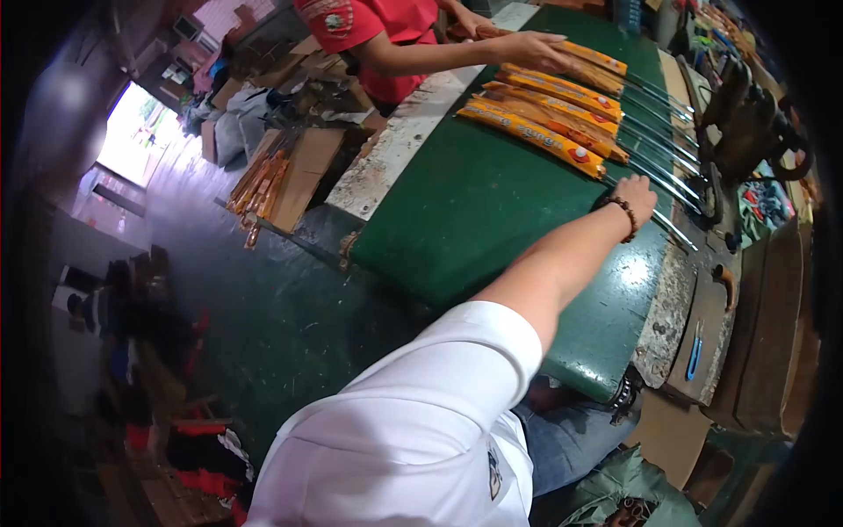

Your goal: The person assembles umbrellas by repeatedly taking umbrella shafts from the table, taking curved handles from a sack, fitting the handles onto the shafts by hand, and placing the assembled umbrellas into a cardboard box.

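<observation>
Left hand (pixel 634 195) placed over slim, shiny metal rod (pixel 674 232); fingers curled, clamping cannot be told. Rod aligned with end of nearest long, printed orange pack (pixel 531 136). Packs laid side by side on smooth green tabletop (pixel 439 211); far ones touched by co-worker's hand (pixel 536 51). Wrist ringed by round-beaded bracelet (pixel 629 221).
</observation>
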